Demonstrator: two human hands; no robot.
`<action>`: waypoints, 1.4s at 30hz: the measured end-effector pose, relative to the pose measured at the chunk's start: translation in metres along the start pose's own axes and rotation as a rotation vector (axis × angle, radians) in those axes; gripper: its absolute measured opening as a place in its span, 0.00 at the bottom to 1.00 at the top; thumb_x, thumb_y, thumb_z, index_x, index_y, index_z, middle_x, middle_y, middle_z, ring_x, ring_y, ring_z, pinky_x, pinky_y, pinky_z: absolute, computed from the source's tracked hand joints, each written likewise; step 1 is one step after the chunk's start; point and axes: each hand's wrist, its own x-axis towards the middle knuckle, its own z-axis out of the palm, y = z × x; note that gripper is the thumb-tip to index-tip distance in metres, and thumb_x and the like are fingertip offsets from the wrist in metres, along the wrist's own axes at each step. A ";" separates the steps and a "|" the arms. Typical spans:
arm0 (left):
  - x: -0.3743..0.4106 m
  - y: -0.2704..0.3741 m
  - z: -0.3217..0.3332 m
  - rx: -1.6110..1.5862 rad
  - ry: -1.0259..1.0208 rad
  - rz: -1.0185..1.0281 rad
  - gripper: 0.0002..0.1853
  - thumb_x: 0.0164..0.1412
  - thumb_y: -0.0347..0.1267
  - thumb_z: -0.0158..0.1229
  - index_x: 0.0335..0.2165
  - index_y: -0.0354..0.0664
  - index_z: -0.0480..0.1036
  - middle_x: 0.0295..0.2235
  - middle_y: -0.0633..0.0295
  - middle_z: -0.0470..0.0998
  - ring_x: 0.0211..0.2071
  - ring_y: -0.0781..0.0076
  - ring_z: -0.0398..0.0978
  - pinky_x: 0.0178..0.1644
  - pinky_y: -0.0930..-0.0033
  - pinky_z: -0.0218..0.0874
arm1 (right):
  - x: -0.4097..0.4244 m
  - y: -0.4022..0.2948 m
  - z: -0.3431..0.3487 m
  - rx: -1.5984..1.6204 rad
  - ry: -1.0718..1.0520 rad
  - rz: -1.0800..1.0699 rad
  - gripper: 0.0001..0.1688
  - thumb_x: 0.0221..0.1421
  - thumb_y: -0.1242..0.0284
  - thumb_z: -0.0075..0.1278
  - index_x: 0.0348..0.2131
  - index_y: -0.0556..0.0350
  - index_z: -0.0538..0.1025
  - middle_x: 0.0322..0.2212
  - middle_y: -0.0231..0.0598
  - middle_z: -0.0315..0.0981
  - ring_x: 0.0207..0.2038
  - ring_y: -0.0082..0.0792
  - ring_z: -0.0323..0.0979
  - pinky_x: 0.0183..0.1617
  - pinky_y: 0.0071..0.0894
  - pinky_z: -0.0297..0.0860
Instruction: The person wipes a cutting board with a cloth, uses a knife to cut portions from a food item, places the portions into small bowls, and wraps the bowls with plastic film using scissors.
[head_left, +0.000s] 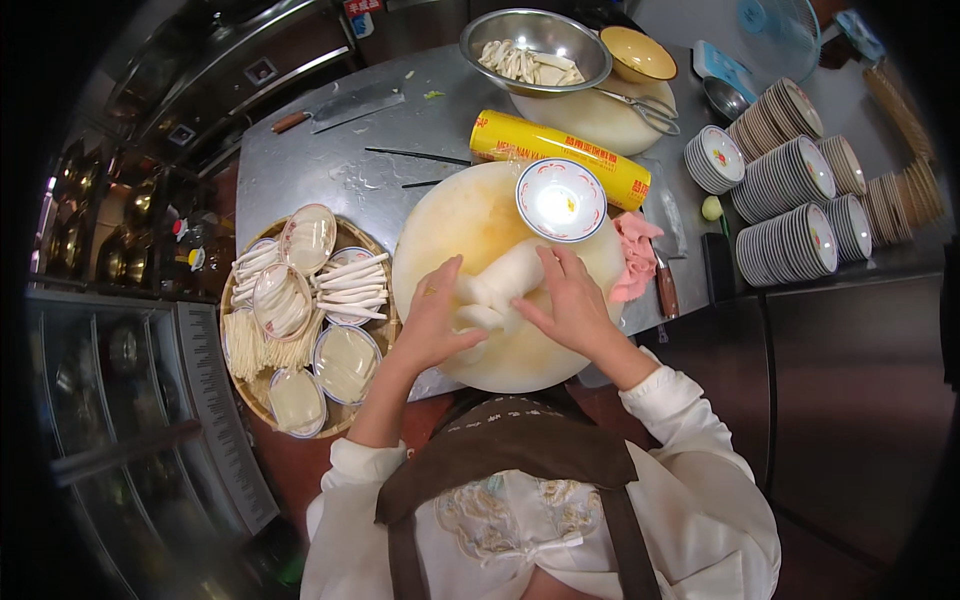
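Observation:
On the round white cutting board (435, 217) lies a peeled white vegetable (510, 274), perhaps daikon, with loose slices (480, 316) at its lower left. My left hand (431, 322) is beside the slices, thumb and fingers spread, with nothing seen in it. From the right, my right hand (570, 307) has its fingertips and thumb around the vegetable's end; whether it grips cannot be told. Just beyond, a small white bowl (561, 201) with a blue rim stands on the board's far edge.
A wicker tray (394, 315) of plated mushrooms and slices stands left. Behind the board lie a yellow film roll (559, 154), chopsticks (416, 155) and a cleaver (356, 105). A pink cloth (636, 255), a wooden-handled knife (665, 289) and stacked dishes (787, 244) are right.

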 end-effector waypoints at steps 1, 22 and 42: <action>0.002 -0.002 -0.001 -0.028 -0.057 0.033 0.44 0.40 0.32 0.66 0.56 0.35 0.54 0.52 0.45 0.64 0.55 0.50 0.58 0.61 0.57 0.47 | -0.004 -0.008 -0.001 -0.015 0.022 -0.037 0.42 0.43 0.62 0.60 0.52 0.66 0.61 0.45 0.55 0.60 0.42 0.51 0.66 0.44 0.39 0.67; -0.007 -0.035 0.025 -0.281 -0.003 0.077 0.33 0.43 0.22 0.62 0.50 0.37 0.60 0.54 0.45 0.58 0.51 0.45 0.63 0.55 0.56 0.57 | -0.053 -0.034 0.042 0.389 0.155 0.365 0.09 0.46 0.81 0.52 0.32 0.59 0.71 0.28 0.45 0.67 0.30 0.45 0.70 0.33 0.37 0.68; -0.024 -0.018 0.047 -0.250 -0.049 0.104 0.44 0.46 0.23 0.54 0.60 0.33 0.43 0.61 0.40 0.44 0.62 0.45 0.47 0.61 0.58 0.47 | -0.062 -0.057 0.079 0.456 0.194 0.353 0.34 0.43 0.79 0.56 0.50 0.62 0.61 0.43 0.51 0.60 0.35 0.50 0.70 0.37 0.39 0.70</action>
